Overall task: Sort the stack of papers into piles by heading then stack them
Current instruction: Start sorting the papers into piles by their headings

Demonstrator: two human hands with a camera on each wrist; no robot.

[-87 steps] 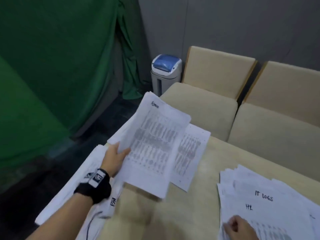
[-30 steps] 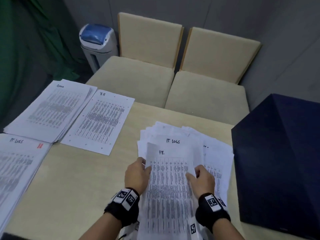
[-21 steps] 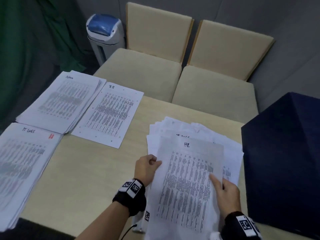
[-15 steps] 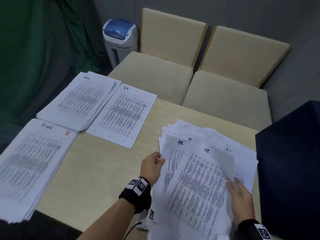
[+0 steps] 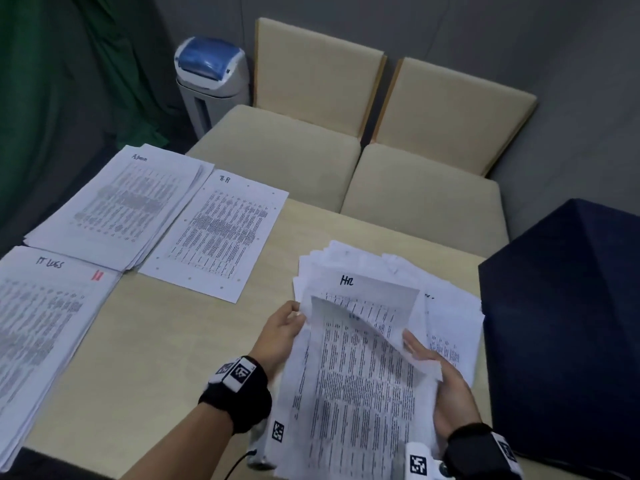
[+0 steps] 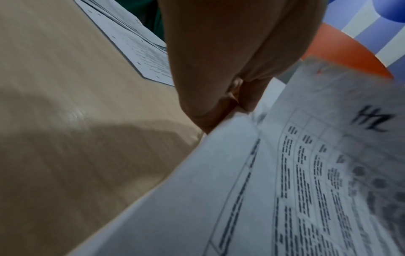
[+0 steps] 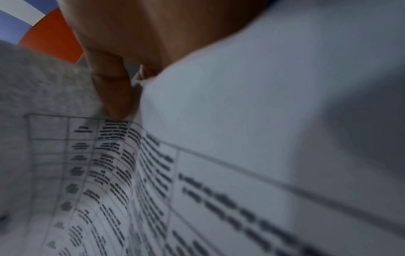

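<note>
On the table's right lies the loose unsorted stack [image 5: 453,306]. Above it I hold printed HR sheets [image 5: 360,375]; the top one curls over and a sheet headed "HR" [image 6: 311,173] shows behind it. My left hand [image 5: 298,315] pinches their left edge, seen close in the left wrist view [image 6: 221,110]. My right hand [image 5: 414,346] grips the right edge, thumb on the print [image 7: 114,97]. Three sorted piles lie at the left: Admin [image 5: 128,202], HR [image 5: 221,233] and IT Logs [image 5: 41,323].
A dark navy box [image 5: 571,323] stands at the table's right side. Two beige chairs [image 5: 277,150] [image 5: 422,188] are pushed up to the far edge, with a waste bin [image 5: 211,74] and green cloth [image 5: 52,98] behind. Bare tabletop [image 5: 156,341] lies between the piles and my hands.
The left hand came back from the Admin pile to the stack. Both hands lifted HR sheets, and the top sheet now curls over between them.
</note>
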